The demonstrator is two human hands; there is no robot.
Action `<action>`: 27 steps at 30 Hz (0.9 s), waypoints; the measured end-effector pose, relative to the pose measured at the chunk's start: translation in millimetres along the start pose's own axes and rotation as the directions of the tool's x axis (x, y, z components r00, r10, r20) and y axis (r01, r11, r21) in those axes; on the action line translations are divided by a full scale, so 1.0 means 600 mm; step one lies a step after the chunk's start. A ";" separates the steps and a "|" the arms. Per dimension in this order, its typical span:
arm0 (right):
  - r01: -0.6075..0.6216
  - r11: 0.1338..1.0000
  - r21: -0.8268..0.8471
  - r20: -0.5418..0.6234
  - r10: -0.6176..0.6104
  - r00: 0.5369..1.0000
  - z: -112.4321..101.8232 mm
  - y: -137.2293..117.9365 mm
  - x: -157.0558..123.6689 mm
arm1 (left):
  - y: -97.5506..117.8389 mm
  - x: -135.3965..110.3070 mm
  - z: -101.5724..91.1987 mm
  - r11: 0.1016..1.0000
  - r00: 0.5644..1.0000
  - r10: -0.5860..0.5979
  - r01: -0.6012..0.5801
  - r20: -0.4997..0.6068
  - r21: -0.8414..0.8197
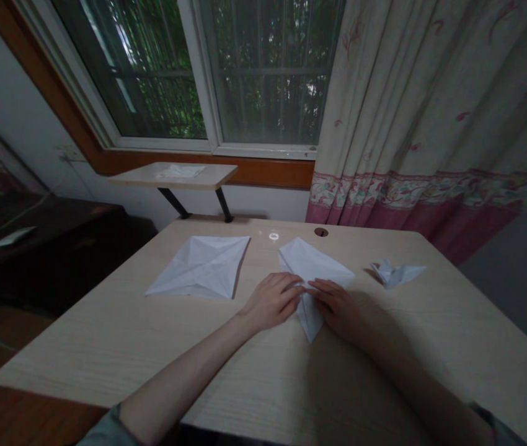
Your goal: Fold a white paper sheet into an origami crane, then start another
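Note:
A partly folded white paper [312, 263] lies on the light wooden table [254, 365], shaped like a kite with its point toward me. My left hand [273, 302] presses on its left edge with fingers curled and tips together. My right hand [338, 305] lies on its right side, fingers pressing a fold flat. The fingertips of both hands nearly meet at the paper's middle.
A creased, unfolded white sheet [203, 266] lies to the left. A small folded paper figure [396, 272] sits to the right. A cable hole [321, 232] is near the far edge. Behind stand a small shelf [175, 175], a window and a curtain [431, 124]; a dark cabinet [44, 241] is at left.

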State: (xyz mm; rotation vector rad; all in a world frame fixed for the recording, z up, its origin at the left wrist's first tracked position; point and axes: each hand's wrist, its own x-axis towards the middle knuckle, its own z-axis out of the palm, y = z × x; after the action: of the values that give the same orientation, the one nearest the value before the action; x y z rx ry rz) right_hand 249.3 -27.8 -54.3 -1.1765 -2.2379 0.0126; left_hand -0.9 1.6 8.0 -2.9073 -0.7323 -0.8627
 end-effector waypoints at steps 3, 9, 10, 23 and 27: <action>0.003 1.000 -0.013 -0.004 -0.003 1.000 0.000 0.000 -0.001 | 0.003 0.002 -0.004 0.999 1.000 0.006 -0.007 0.022 0.039; 0.012 1.000 -0.009 -0.002 -0.012 1.000 0.001 0.001 -0.003 | 0.004 0.000 -0.005 0.995 0.999 0.028 -0.025 -0.032 0.092; 0.013 1.000 -0.013 0.004 -0.013 1.000 0.001 0.000 -0.003 | 0.003 0.000 -0.005 0.995 0.998 0.035 -0.031 -0.044 0.099; 0.029 1.000 -0.004 0.022 -0.029 0.999 -0.009 -0.006 0.000 | 0.000 -0.002 0.004 0.998 0.989 -0.059 0.057 0.138 0.016; 0.025 1.000 -0.019 0.001 -0.025 1.000 -0.007 -0.004 -0.002 | 0.000 -0.003 0.006 0.996 0.980 -0.073 0.080 0.186 -0.031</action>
State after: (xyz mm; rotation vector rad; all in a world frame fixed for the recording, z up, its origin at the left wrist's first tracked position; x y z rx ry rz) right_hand 250.3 -30.9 -50.6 -1.1589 -2.2573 -0.0187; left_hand -0.4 1.4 3.8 -3.0411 -0.8543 -0.6242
